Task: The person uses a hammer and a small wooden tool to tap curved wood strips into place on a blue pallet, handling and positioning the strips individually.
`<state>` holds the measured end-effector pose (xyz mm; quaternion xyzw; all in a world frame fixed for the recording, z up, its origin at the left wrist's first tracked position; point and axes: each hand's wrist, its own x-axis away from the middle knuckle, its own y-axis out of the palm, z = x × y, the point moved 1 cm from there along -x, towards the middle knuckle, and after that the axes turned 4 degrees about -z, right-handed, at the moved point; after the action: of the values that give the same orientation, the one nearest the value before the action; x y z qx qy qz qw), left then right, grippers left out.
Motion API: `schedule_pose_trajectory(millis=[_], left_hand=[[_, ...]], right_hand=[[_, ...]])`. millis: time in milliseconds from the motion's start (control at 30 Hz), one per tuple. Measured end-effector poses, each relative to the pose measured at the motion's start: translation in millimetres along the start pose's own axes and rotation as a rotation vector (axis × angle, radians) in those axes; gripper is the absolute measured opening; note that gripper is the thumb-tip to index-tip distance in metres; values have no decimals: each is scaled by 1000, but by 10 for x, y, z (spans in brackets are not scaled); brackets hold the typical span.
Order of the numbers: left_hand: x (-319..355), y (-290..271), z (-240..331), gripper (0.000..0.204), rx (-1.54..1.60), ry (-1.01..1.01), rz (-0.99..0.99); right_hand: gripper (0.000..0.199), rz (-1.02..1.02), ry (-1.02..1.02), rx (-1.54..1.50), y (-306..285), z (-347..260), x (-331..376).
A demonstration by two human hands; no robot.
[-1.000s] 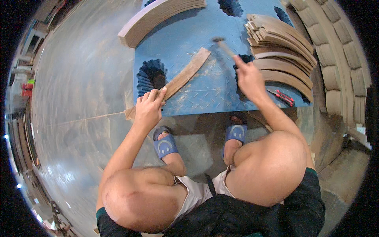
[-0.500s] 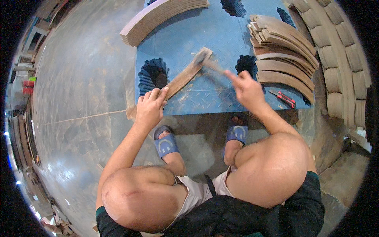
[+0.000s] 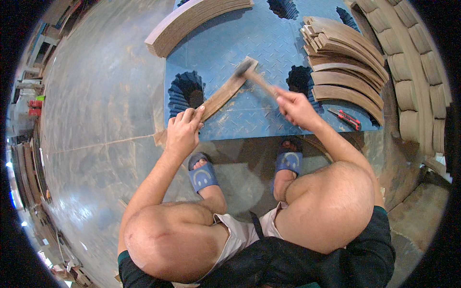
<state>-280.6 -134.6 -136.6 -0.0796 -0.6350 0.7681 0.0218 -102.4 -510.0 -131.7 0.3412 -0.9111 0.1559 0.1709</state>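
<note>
A narrow wooden strip lies slantwise across the blue plastic pallet, its near end reaching past the pallet's left front corner. My left hand is closed round the strip near that end. In my right hand is the wooden handle of a hammer. The hammer's dark head, slightly blurred, is over the far end of the strip; whether it touches the wood I cannot tell.
Curved wooden pieces are stacked on the pallet's right, with a red utility knife in front. Another curved stack sits at the far left. Holes pierce the pallet. Bundled curved pieces line the right side.
The hammer and my right hand have shifted slightly, and the hammer's head shows more sharply over the strip's far end. My left hand and the strip stay in place.
</note>
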Motion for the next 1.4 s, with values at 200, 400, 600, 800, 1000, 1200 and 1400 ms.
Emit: schedule_pose_trajectory(millis=[200, 400, 600, 800, 1000, 1200, 1400], left_hand=[[3, -4, -5, 62, 15, -12, 5], [48, -11, -23, 61, -8, -30, -6], [22, -98, -6, 53, 77, -82, -32], [-245, -408, -111, 45, 73, 71, -108], [-748, -527, -313, 60, -441, 716, -167], [-1177, -447, -405, 58, -485, 1009, -371], [-1293, -628, -488, 56, -434, 1098, -197]], right_hand=[[51, -113, 37, -58, 221, -67, 180], [55, 186, 7, -296, -189, -98, 15], [53, 221, -18, -285, -273, -80, 19], [54, 156, 25, -185, -151, 9, 322], [54, 129, 19, -154, -52, 36, 501], [54, 147, 40, -160, -117, 58, 688], [53, 176, 18, -199, -219, 185, 707]])
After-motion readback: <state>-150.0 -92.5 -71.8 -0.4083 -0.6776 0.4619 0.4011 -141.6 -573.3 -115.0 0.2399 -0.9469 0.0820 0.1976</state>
